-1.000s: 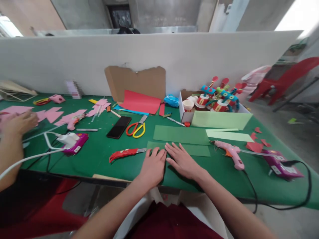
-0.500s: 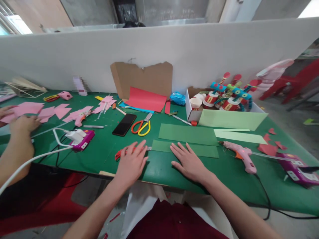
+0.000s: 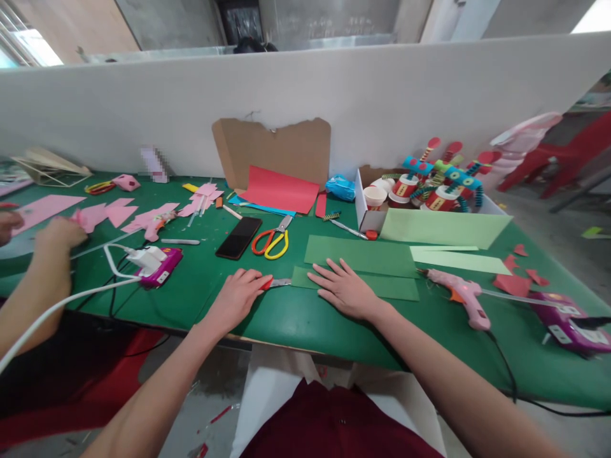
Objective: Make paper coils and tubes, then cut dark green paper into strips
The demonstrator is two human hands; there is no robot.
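My left hand [image 3: 241, 294] is closed over the red handles of a pair of scissors [image 3: 280, 282] lying on the green tabletop, most of the handles hidden under the fingers. Their metal blades point right and reach the left end of a narrow dark green paper strip [image 3: 389, 288]. On that strip my right hand [image 3: 344, 289] lies flat with its fingers spread, the fingertips reaching a wider dark green paper piece [image 3: 358, 256] just behind. Behind my left hand rest orange-and-yellow-handled scissors [image 3: 271, 244] and a black phone [image 3: 238, 238].
To the right lie a pink glue gun [image 3: 461, 292], a purple power strip [image 3: 568, 321] and light green paper [image 3: 458, 259]. A box [image 3: 370, 221] of decorated cups stands behind. Red paper [image 3: 281, 191] leans on cardboard. A co-worker's hands [image 3: 60, 234] handle pink paper at left.
My left hand has moved slightly left and its fingers have curled over the red scissor handles. My right hand has slid left along the green paper. The co-worker's hands have shifted.
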